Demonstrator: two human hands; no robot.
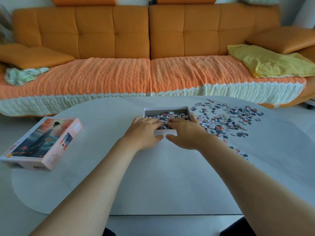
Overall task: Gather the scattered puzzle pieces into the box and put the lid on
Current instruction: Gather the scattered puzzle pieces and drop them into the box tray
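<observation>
A shallow white box point(166, 109) sits at the far middle of the grey table, partly filled with small puzzle pieces point(172, 115). My left hand point(144, 132) and my right hand point(185, 132) lie over the box's near side, fingers stretched flat onto the pieces inside, thumbs on the table in front of the near wall. Many loose pieces point(226, 118) are scattered to the right of the box, and a thinner trail runs beside my right forearm. The picture lid point(42, 143) lies face up at the table's left edge.
The grey oval table point(153, 176) reaches from the sofa toward me. An orange sofa point(150, 48) with a knitted orange cover stands behind it, with a yellow cloth point(269, 62) at its right and a green cloth point(23, 74) at its left.
</observation>
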